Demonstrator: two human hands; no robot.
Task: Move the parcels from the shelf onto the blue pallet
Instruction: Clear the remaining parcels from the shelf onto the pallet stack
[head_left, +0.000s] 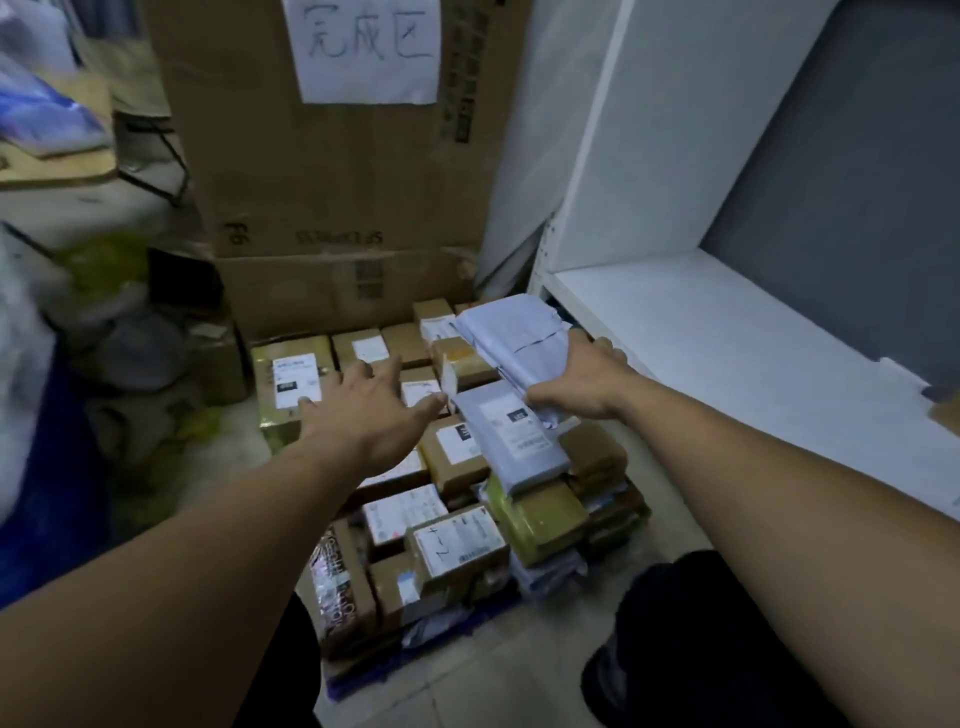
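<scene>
- Head view: one blue pallet (358, 678), stacked with well over ten parcels (457, 452).
- One grey mailer (519, 332), gripped by the right hand (582, 379) above the stack.
- The left hand (363, 410): fingers spread, holding nothing.

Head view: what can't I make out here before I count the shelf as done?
In the head view:
- Blue pallet: buried under parcels, only an edge strip shows.
- Shelf: right part cut off by the frame edge; brown corner there unidentifiable.
- Parcel labels: too small and blurred to read.
- Right hand: fingertips hidden beneath the grey mailers it grips.
</scene>
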